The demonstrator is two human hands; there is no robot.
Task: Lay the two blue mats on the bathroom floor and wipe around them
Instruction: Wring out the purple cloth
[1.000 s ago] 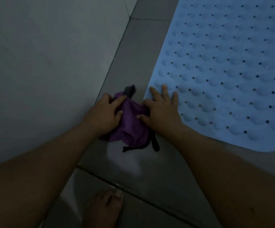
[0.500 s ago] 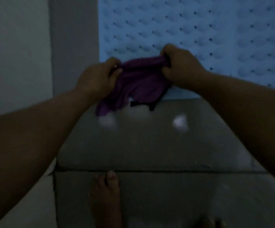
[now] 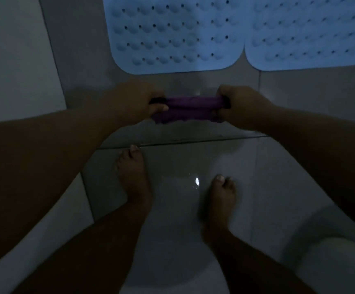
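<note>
While both perforated blue rubber mats (image 3: 176, 37) (image 3: 312, 35) already lie flat side by side just beyond the hands, the left hand (image 3: 138, 102) and right hand (image 3: 244, 105) grip a bunched purple cloth (image 3: 190, 110) stretched between them above the grey tiled floor (image 3: 299, 98), so wiping seems left.

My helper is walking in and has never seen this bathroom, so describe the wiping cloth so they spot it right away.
Find the two blue mats lying side by side on the tiled floor. Just in front of them, above the floor, the left hand and right hand grip a bunched purple cloth stretched between them. It is the only purple thing here, with black trim at its ends.
</note>
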